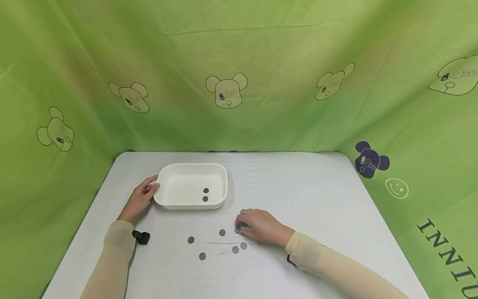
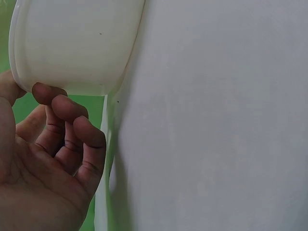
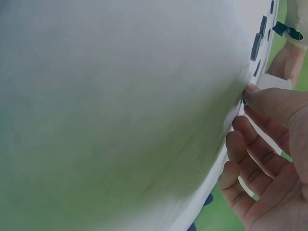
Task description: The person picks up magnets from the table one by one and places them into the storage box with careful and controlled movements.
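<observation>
At the left, my left hand [image 1: 141,198] holds the short end of a white rectangular plastic tub [image 1: 192,206]. In the left wrist view, its thumb is at the rim and curled fingertips [image 2: 70,107] meet the outer wall of the tub. Two small dark grey round discs [image 1: 206,190] lie inside the tub, toward its right end. Right of centre, my right hand [image 1: 261,226] is low at the tabletop, pinching a grey disc [image 1: 237,229] between thumb and forefinger. Its other fingers [image 3: 236,144] are loosely bent, seen in the right wrist view.
Several more grey discs lie scattered on the white-covered table [image 1: 298,187], among them one disc [image 1: 191,240] to the left and another [image 1: 202,256] nearer the front. A green printed curtain [image 1: 261,128] encloses the table at the back and both sides.
</observation>
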### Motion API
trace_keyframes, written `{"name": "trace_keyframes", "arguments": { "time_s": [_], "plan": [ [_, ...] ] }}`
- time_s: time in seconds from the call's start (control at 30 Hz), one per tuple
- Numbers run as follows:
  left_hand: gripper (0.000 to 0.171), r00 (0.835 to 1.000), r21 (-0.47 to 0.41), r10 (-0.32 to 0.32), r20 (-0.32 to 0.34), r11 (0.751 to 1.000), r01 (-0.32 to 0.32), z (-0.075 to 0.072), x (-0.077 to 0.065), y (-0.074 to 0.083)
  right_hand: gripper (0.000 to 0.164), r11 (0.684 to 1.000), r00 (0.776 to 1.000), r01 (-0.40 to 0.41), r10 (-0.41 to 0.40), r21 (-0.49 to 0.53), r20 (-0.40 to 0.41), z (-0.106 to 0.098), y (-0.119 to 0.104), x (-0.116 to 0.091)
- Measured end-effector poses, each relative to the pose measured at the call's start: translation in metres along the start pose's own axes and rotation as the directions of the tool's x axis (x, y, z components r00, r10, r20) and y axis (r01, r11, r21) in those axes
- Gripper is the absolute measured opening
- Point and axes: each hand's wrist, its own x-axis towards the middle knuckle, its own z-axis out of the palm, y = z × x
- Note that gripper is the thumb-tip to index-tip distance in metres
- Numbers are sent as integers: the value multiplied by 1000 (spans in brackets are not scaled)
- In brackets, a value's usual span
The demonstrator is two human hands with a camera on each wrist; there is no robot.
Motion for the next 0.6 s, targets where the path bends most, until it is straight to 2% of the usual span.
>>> {"name": "trace_keyframes", "arguments": {
  "time_s": [0.23,0.6],
  "plan": [
    [59,1000,9,-6,-10,1000,6,1,0,-1,17,999,1000,7,-6,38,-13,2,0,0],
    [56,1000,-6,3,0,1000,-3,0,1,0,13,993,999,13,-17,116,29,1,-3,1]
  ]
}}
